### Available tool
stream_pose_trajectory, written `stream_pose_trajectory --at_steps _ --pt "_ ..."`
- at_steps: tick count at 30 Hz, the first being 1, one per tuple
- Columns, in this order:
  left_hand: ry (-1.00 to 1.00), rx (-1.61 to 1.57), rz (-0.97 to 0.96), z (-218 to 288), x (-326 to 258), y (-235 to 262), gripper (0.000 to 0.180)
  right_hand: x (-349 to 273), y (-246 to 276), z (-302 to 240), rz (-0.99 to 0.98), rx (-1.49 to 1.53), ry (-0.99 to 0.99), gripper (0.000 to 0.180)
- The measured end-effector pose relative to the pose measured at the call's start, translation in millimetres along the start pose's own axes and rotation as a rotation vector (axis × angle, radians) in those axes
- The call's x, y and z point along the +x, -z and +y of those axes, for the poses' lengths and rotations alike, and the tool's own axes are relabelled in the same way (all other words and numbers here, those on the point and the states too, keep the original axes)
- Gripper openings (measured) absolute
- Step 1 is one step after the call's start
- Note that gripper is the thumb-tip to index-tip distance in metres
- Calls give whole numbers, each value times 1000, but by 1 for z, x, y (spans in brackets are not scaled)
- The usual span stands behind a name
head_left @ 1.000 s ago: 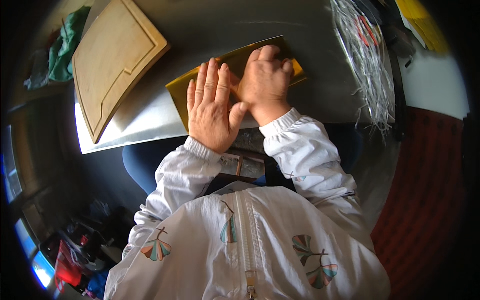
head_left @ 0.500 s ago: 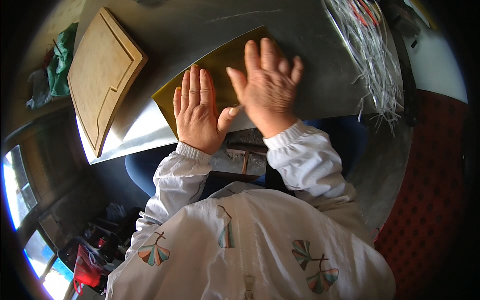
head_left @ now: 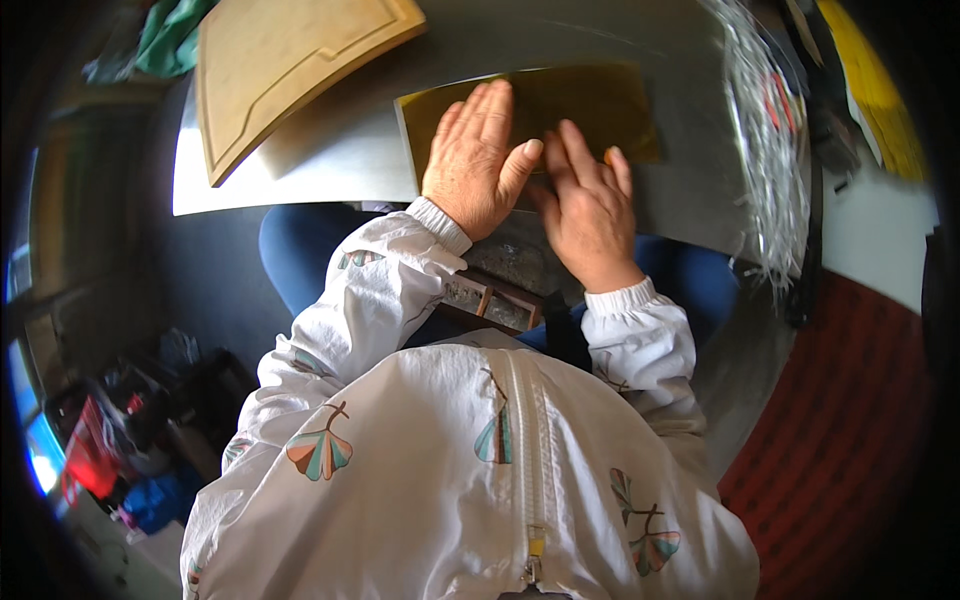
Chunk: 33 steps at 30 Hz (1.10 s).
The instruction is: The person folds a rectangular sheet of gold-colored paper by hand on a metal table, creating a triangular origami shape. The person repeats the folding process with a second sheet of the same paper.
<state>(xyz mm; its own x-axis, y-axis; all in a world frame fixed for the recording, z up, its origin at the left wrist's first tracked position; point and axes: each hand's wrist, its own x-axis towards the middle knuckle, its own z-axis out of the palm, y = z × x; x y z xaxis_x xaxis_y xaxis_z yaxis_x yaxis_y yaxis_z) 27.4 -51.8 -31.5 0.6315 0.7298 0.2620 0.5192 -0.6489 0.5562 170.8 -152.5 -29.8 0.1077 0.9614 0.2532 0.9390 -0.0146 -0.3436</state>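
Note:
A shiny gold-coloured sheet (head_left: 600, 100) lies flat on the metal tabletop near its front edge. My left hand (head_left: 475, 170) rests palm down over the sheet's left half, fingers stretched toward the far edge and thumb apart. Over the near edge, right of it, my right hand (head_left: 594, 215) is also palm down, fingers extended and slightly blurred. Neither hand holds anything. Both hands hide part of the sheet's near side; whether the right palm touches it, I cannot tell.
A wooden cutting board (head_left: 290, 70) lies on the metal table (head_left: 640, 30) at the left. A bundle of clear plastic strips (head_left: 765, 150) hangs over its right end. Green cloth (head_left: 170, 40) is at the far left, a yellow item (head_left: 875, 90) at the far right.
The view has turned, so the sheet and board appear rotated. My left hand is farther across the sheet, and my right hand has drawn back from its far edge toward the near edge.

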Motion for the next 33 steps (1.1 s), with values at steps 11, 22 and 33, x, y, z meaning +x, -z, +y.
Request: stream_pose_trajectory --at_steps 11,22,33 --pt "-254 262 -219 -31 -47 33 75 -13 12 10 -97 -57 291 61" --pt "-164 251 -91 -43 -46 41 70 -1 -19 -15 147 163 362 24" --pt "-3 59 219 -47 -29 37 21 32 -11 -27 201 370 -74 8"
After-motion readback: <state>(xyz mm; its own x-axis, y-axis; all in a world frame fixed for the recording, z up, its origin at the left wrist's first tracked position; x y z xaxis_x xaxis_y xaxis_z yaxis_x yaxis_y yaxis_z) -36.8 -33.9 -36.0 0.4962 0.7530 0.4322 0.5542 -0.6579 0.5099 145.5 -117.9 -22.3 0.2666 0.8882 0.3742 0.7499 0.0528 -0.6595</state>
